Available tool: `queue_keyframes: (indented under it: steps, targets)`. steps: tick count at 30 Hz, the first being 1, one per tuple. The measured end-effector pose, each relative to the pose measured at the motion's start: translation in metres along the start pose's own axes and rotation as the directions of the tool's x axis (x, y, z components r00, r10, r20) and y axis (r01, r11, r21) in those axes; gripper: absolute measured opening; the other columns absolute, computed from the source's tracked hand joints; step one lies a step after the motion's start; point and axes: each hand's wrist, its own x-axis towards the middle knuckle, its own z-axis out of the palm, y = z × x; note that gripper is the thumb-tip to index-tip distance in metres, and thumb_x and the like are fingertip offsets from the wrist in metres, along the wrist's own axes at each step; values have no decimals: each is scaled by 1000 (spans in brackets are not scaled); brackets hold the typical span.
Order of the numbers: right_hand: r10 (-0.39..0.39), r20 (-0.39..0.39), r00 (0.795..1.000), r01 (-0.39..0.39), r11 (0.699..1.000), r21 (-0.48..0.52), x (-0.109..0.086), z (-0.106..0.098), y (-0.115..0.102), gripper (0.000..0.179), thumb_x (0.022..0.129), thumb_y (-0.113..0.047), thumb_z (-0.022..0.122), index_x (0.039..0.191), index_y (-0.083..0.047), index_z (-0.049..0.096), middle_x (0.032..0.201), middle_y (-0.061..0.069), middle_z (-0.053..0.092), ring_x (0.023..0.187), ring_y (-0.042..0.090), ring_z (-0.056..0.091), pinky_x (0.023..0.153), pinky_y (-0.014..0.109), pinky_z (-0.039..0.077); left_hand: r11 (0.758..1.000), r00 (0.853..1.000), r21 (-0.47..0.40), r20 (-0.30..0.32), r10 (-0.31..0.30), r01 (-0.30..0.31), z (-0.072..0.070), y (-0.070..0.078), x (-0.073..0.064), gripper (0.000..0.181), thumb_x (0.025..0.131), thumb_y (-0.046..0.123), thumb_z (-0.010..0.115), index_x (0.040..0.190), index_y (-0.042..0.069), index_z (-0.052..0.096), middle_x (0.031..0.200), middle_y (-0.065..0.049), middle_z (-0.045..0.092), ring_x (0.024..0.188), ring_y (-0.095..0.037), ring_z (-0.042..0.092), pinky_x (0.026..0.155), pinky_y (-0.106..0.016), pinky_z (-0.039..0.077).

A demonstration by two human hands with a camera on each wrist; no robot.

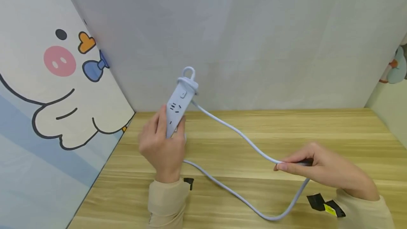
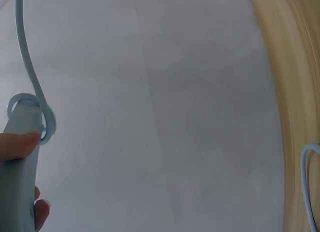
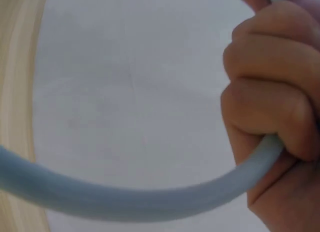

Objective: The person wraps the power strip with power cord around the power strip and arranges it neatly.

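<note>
Wood-grained tabletop [image 1: 229, 154] spreads beneath both hands and reaches beyond them, its far edge meeting a pale backdrop. Nearest, just behind each hand, come the beige sleeves, left [image 1: 166, 197] and right [image 1: 362, 209], with black pieces showing beside the wrists; the one by the right wrist bears a yellow patch. A pale cord [image 1: 235, 129] drops out below the right hand [image 1: 334, 172], bends round in front of it and runs leftward to pass behind the left hand [image 1: 163, 147]. The right hand is clamped on this cord, fingers curled around it. From there the cord stretches, slightly bowed, up to the far end of a white power strip [image 1: 179, 100]. The left hand is clamped on the strip's near part, socket side up; just past its fingertips sit a switch and wrapped cord forming a small loop. Farther out, beyond both hands, hangs the pale grey backdrop [image 1: 254, 45], with a cartoon-printed panel [image 1: 105, 110] left of the left hand
</note>
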Motion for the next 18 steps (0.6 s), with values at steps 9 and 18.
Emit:
queue_keyframes:
  steps: [9, 18]
  targets:
    - [-267, -125, 955, 270, 963, 3, -4, 1, -12, 38, 83, 16, 70, 101, -16, 80, 65, -5, 60, 53, -2, 35, 45, 10, 32, 961, 903, 204, 421, 87, -187, 6, 2, -12, 48, 75, 12, 88, 120, 19, 75, 109, -5, 76, 96, -32, 63, 85, -49, 45]
    - [-165, -560, 812, 304, 938, 164, -3, 6, -15, 29, 85, 27, 58, 99, 7, 75, 76, -2, 71, 63, 5, 59, 54, 12, 45, 936, 651, 105, 744, 150, -336, 6, 13, -21, 56, 66, 15, 94, 118, 30, 76, 111, 5, 75, 110, -28, 61, 101, -61, 41]
